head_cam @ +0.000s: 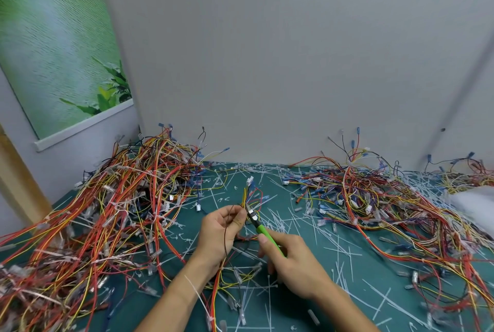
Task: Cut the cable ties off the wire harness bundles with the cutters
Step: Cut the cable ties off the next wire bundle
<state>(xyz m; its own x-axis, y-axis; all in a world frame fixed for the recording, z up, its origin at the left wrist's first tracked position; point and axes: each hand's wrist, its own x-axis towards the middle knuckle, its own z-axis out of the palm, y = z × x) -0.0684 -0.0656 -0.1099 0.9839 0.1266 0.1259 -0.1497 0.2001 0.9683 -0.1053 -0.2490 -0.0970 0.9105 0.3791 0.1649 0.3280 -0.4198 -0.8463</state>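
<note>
While the left hand (222, 230) curls its fingers and thumb round a small wire bundle (252, 199) and holds it above the green mat (395, 259), the right hand (291, 262) grips the green-handled cutters (260, 227), which point up and to the left. Their dark tip lies against the bundle just beside the left fingertips. Whether the jaws stand apart or closed, and whether a tie sits between them, is too small to tell. From the left hand the bundle's red, yellow and blue wires rise to a white plug (250, 180) at the far end, and more of its wires hang down past the left wrist toward the person. Cut white cable ties (299, 227) lie scattered across the mat between and around the hands, and one long tie lies across the left forearm. A big heap of tangled wires (115, 211) covers the left side of the mat up to the corner, and a second heap (374, 198) spreads along the right side. Behind them stands a grey wall (267, 64), with a poster of green leaves (58, 51) hanging at the left.
</note>
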